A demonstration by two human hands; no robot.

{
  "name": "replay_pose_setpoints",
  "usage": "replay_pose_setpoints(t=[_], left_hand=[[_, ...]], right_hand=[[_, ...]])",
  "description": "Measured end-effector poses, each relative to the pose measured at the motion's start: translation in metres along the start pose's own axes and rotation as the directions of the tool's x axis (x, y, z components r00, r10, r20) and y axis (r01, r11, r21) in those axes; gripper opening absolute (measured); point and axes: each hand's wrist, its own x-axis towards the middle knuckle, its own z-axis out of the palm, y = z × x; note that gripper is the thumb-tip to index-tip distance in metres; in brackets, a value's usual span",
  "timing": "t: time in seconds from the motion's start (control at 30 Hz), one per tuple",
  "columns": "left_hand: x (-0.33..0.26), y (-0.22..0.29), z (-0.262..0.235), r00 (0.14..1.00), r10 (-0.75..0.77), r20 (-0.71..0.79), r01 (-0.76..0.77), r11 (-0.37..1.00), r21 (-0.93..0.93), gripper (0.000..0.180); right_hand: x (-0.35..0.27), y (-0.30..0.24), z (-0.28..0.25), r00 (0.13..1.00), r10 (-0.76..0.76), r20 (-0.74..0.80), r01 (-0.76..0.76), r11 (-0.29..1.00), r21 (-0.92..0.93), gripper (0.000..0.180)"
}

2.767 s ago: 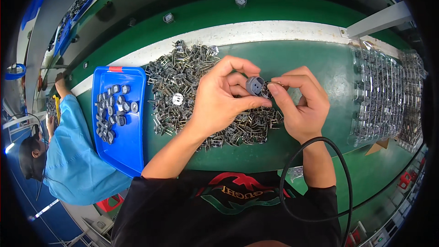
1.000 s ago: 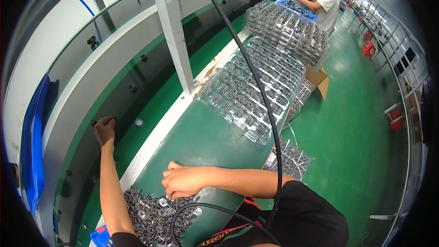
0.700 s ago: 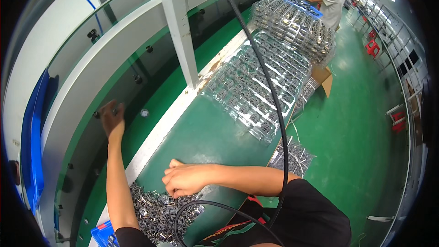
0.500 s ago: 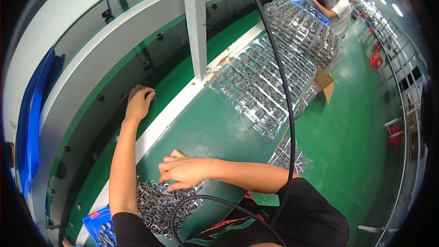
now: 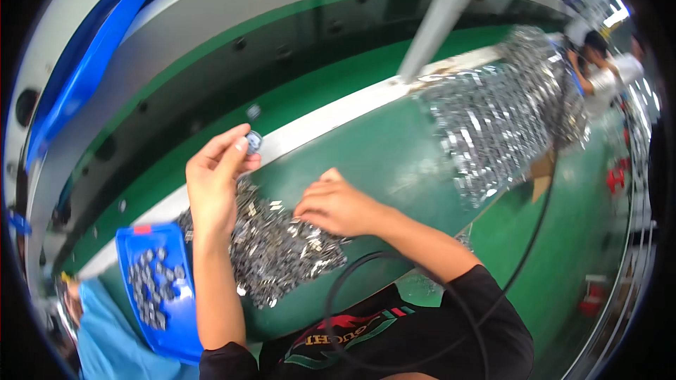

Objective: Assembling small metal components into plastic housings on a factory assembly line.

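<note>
My left hand (image 5: 217, 179) is raised over the white edge strip of the bench, pinching a small round grey part (image 5: 253, 142) between thumb and fingers. A heap of small shiny metal pieces (image 5: 282, 260) lies on the green bench top (image 5: 384, 158) below it. At the heap's upper right edge is my right hand (image 5: 341, 204), its fingers curled and pressed together. Whatever those fingers hold, if anything, is too small or hidden to make out.
A blue tray (image 5: 184, 320) with several small dark round parts stands left of the heap. Past the white strip runs a green belt (image 5: 296, 109) with scattered round parts. Clear plastic trays (image 5: 486, 130) lie at right. A black cable (image 5: 539, 222) crosses the view. Other people (image 5: 609, 74) work nearby.
The view has swung left, bringing the blue tray and a blue sleeve into sight. My left hand has come back from over the belt with a round part. My right hand stays by the heap.
</note>
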Motion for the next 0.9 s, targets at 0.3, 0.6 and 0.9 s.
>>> replay_pose_setpoints(t=[0.3, 0.6, 0.9], left_hand=[[-0.08, -0.024, -0.056, 0.997, -0.067, -0.035, 0.054, 0.956, -0.288, 0.041], [-0.084, -0.036, -0.055, 0.984, -0.124, 0.124, 0.172, 0.829, -0.533, 0.036], [-0.085, -0.04, -0.053, 0.986, -0.105, 0.129, 0.156, 0.852, -0.5, 0.037]], right_hand=[[0.026, -0.019, -0.023, 0.958, 0.25, -0.142, -0.198, 0.931, 0.308, 0.026], [0.057, -0.029, -0.018, 0.958, 0.286, 0.021, -0.267, 0.862, 0.43, 0.033], [0.048, -0.046, -0.006, 0.989, -0.024, -0.147, -0.001, 0.985, -0.17, 0.031]])
